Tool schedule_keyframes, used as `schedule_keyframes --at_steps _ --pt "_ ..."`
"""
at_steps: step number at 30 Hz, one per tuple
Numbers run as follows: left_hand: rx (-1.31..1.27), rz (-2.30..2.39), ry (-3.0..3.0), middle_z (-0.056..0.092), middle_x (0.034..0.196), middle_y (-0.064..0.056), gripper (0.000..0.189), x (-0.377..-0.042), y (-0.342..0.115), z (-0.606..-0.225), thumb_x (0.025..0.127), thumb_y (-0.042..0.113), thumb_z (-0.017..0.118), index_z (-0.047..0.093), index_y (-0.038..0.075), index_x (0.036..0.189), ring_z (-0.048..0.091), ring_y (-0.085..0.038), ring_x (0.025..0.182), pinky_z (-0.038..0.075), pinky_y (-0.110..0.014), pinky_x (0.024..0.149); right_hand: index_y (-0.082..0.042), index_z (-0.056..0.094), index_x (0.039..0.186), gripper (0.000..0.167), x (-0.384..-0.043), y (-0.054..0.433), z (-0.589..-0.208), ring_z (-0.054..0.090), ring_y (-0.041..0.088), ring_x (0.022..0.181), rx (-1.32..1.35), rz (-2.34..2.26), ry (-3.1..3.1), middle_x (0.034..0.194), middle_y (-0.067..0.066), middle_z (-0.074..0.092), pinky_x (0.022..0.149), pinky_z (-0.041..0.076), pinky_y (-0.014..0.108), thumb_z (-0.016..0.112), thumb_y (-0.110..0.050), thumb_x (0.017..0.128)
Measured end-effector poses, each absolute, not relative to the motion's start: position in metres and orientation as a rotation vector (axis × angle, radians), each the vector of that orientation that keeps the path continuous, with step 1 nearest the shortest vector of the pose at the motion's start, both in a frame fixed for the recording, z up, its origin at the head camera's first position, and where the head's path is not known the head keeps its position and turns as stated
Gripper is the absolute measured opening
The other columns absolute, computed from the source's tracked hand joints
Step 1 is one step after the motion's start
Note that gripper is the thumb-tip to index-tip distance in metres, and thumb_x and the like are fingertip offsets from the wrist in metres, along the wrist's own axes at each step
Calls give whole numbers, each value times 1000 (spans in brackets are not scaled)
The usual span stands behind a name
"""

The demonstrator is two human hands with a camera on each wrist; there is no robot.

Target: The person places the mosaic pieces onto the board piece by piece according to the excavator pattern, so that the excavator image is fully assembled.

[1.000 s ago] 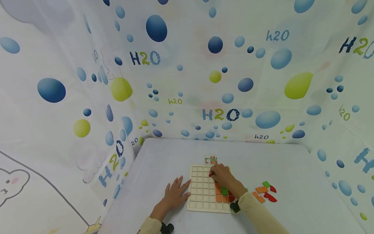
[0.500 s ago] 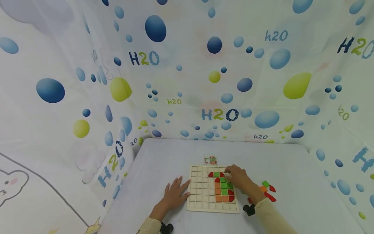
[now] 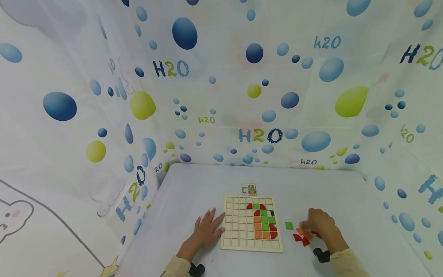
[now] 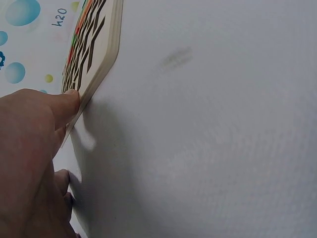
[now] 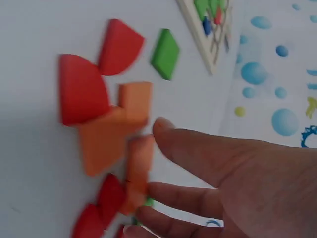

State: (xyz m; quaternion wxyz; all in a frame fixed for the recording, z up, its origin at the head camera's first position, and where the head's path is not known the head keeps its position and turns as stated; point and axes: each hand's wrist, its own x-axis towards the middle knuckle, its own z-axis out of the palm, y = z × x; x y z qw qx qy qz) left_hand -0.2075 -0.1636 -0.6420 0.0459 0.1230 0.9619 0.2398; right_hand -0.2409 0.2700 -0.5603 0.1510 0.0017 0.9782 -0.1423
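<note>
A pale wooden grid board [image 3: 238, 231] bears red, green and orange tiles on its right half, plus a small dark blue piece [image 3: 272, 213] near its right edge. My left hand [image 3: 206, 231] lies spread on the table at the board's left side; in the left wrist view its thumb touches the board's edge. Beyond the board, my right hand [image 3: 322, 225] reaches down over a pile of loose tiles. The right wrist view shows its thumb and fingers apart, close beside an orange tile [image 5: 139, 157], with nothing held between them.
Red quarter-round tiles [image 5: 83, 91] and a lone green tile [image 3: 288, 226] lie between board and right hand. A small printed card [image 3: 249, 189] sits behind the board. The white table [image 3: 194, 188] meets a patterned curtain [image 3: 221, 96] at the back.
My right hand has moved from the board's upper part over its right edge to the loose tiles. Red tiles and the blue piece now show on the board. The left hand stays put.
</note>
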Motion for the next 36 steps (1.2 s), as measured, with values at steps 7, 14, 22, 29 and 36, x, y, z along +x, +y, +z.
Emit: schedule_keyframes --at_steps 7,14,22,29,36 --pt "363 729 2908 29 172 -21 60 -206 -162 -629 107 46 56 46 24 161 22 -47 159 11 -77 121 3 59 92 17 -241 270 -582 53 23 74 -140 -566 2880 85 12 55 65 51 37 74 -5 94" --pt "387 740 2916 30 170 -24 60 -203 -161 -624 107 47 56 46 23 161 23 -50 157 12 -78 120 3 64 105 15 -245 259 -592 57 23 80 -205 -703 2940 94 14 58 75 58 40 72 2 93" --pt "365 726 2908 29 172 -21 60 -202 -161 -626 107 47 56 46 24 161 23 -47 158 12 -77 121 8 64 114 25 -242 253 -603 58 23 83 -166 -809 2964 100 17 60 76 58 40 75 0 94" --pt "351 703 2902 28 172 -20 60 -202 -161 -622 107 47 57 46 24 161 23 -46 159 13 -77 121 6 66 115 25 -250 247 -619 57 25 84 -115 -773 3055 101 19 63 81 62 45 76 -3 94" --pt "355 703 2900 29 172 -21 60 -202 -160 -621 107 47 57 46 23 161 24 -47 159 14 -77 121 7 65 120 26 -262 237 -618 59 28 91 -126 -794 3031 109 22 62 90 61 50 71 -5 99"
